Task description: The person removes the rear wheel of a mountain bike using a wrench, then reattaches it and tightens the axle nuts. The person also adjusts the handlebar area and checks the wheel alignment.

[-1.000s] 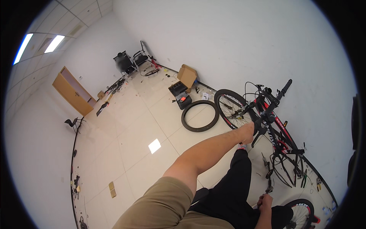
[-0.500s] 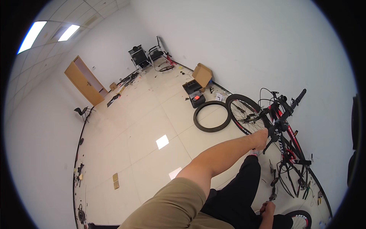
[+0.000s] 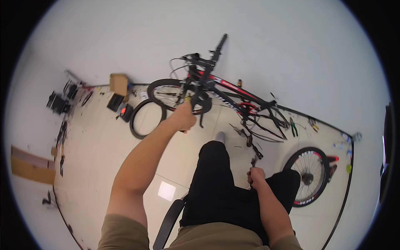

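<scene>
Bicycle [image 3: 224, 99] ahead of left hand [image 3: 183, 117], grip unclear, tool [image 3: 253, 161] clasped in right hand [image 3: 257, 176]

I can see the left hand [image 3: 183, 117] stretched out at the handlebar [image 3: 219, 48] of a red-and-black bicycle [image 3: 233, 86] by the wall [image 3: 291, 50]; the right hand [image 3: 257, 176] is wrapped around a dark tool [image 3: 253, 161]. Off to the right there's a loose wheel [image 3: 307, 179], to the left a bare tyre [image 3: 132, 123].

Left arm [image 3: 143, 160] stretched far forward, elbow slightly bent; left grip [image 3: 183, 118] showed its back, fingertips mostly hidden. Right forearm [image 3: 273, 208] slanted forward and inward, nearer torso; right grip [image 3: 257, 176] was curled closed between thighs. Knees were bent, legs [image 3: 214, 171] spread apart.
</scene>
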Motion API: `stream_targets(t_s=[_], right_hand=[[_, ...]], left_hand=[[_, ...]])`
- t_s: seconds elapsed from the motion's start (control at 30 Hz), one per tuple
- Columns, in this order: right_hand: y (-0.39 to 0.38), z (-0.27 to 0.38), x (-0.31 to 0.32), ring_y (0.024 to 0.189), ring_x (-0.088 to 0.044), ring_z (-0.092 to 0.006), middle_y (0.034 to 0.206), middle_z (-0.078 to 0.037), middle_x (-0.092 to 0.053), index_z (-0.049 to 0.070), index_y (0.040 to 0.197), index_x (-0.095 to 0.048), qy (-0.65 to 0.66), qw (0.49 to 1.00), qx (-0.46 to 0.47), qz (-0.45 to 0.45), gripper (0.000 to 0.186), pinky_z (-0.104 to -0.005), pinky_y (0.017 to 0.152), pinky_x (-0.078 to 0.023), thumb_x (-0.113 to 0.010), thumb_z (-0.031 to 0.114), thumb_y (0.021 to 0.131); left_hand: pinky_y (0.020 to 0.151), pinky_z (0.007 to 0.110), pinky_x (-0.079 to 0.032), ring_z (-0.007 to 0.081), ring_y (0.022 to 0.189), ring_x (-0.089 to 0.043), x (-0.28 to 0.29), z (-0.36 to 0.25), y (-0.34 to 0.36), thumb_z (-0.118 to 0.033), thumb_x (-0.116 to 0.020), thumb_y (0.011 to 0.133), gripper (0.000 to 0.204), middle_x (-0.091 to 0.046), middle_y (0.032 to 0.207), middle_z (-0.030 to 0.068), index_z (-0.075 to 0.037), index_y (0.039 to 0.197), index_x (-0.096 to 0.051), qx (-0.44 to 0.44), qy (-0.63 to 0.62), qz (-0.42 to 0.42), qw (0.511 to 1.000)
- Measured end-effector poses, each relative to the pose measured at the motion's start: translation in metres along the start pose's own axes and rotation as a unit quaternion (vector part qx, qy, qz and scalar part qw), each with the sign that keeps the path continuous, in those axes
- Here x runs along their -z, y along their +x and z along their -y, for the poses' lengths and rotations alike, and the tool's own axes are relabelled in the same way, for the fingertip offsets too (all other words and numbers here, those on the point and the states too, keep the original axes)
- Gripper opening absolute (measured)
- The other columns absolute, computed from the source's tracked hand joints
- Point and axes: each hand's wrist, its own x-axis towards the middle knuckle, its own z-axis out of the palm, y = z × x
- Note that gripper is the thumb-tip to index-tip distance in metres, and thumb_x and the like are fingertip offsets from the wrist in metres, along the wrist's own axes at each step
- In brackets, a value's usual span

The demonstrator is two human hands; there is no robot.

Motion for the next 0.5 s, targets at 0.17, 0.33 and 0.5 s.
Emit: stream_targets(t_s=[0.17, 0.33, 0.5], right_hand=[[-0.012, 0.0, -0.003, 0.051, -0.04, -0.0125, 0.077, -0.011, -0.055, -0.001, 0.106, -0.051, 0.076, 0.997, 0.002, -0.01, 0.015, -0.0322, 0.045, -0.033, -0.045, 0.012, 0.101], [-0.02, -0.008, -0.011, 0.053, -0.045, -0.0146, 0.08, -0.014, -0.059, 0.001, 0.106, -0.051, 0.103, 0.994, 0.018, -0.012, 0.017, -0.033, 0.044, -0.037, -0.04, 0.012, 0.1], [-0.012, -0.012, -0.006, 0.054, -0.043, -0.0143, 0.08, -0.014, -0.058, 0.0, 0.101, -0.049, 0.11, 0.994, 0.006, 0.004, 0.014, -0.032, 0.044, -0.035, -0.038, 0.007, 0.095]], left_hand=[[0.04, 0.039, -0.052, 0.0269, 0.05, -0.065, 0.009, -0.023, -0.001, 0.001, -0.052, 0.082, 0.035, -0.064, 0.081, 0.0225, 0.01, 0.114, -0.042, 0.025, -0.027, 0.028, 0.999], [0.038, 0.034, -0.049, 0.0181, 0.047, -0.059, 0.006, -0.024, -0.015, -0.002, -0.059, 0.084, 0.026, -0.062, 0.077, 0.0102, 0.006, 0.107, -0.052, 0.011, -0.032, 0.019, 0.999], [0.037, 0.034, -0.048, 0.0191, 0.046, -0.058, 0.007, -0.031, -0.014, 0.0, -0.058, 0.085, 0.026, -0.061, 0.076, 0.0124, 0.007, 0.109, -0.049, 0.006, -0.036, 0.032, 0.999]])
